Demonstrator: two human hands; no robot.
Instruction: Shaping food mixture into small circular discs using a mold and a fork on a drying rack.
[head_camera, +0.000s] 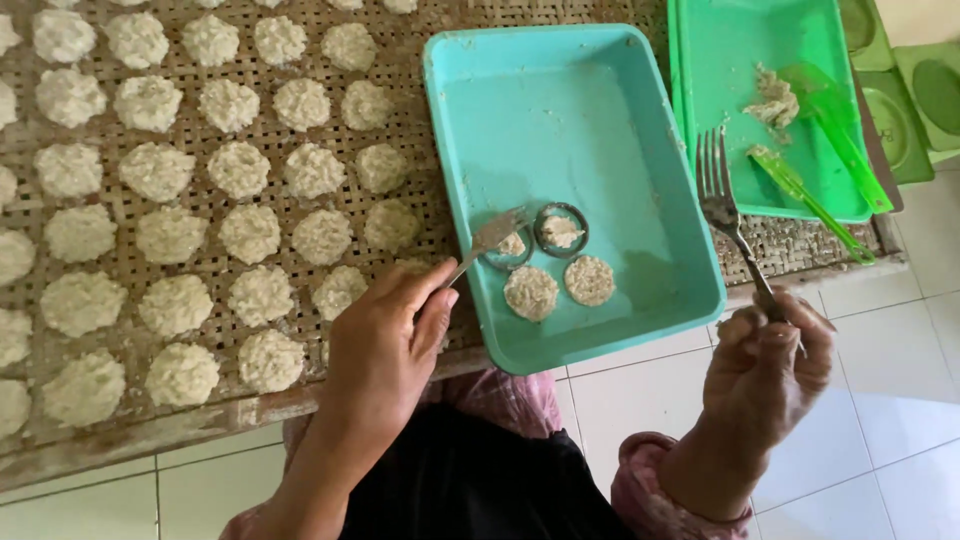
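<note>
The left hand (385, 340) has its grip closed around a spoon (487, 240), whose bowl presses into a ring mould (508, 248) inside the turquoise tray (590, 110). Beside it sit a second ring (561, 229) and two flat rice discs (560, 286). The right hand (768, 365) has its grip closed on a fork (722, 205) held upright, near the green tray (740, 40); rows of rice patties (250, 232) cover the woven mat (420, 130).

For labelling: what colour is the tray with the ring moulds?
Turquoise tray, clearest in the head view.

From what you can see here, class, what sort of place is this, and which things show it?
Probably a home food-making spot on a white tiled floor: a woven bamboo drying mat covered with round pale rice patties, and a turquoise plastic tray holding ring moulds.
</note>
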